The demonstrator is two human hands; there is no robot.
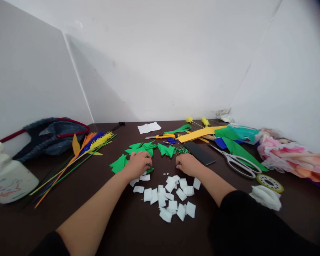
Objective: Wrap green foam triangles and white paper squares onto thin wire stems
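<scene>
On the dark table my left hand (140, 163) rests over green pointed paper pieces (119, 163), its fingers curled down. What its fingertips grip, if anything, is hidden. My right hand (187, 164) is closed just in front of a black phone-like slab (200, 153), beside a small bunch of thin green strips (182, 149); its fingertips hide whatever they may hold. Between and below the hands lie several small white paper squares (172, 205), loosely scattered. More green leaf-like pieces (167, 150) sit just beyond the hands, and tiny white scraps (166, 174) lie between them.
Behind are a yellow utility knife (165, 136), a white sheet (149, 127) and an orange-yellow strip (200, 133). To the right lie scissors (240, 163), a tape roll (270, 182) and a doll (296, 151). Colored stems (77, 156) and a white bottle (10, 177) are left.
</scene>
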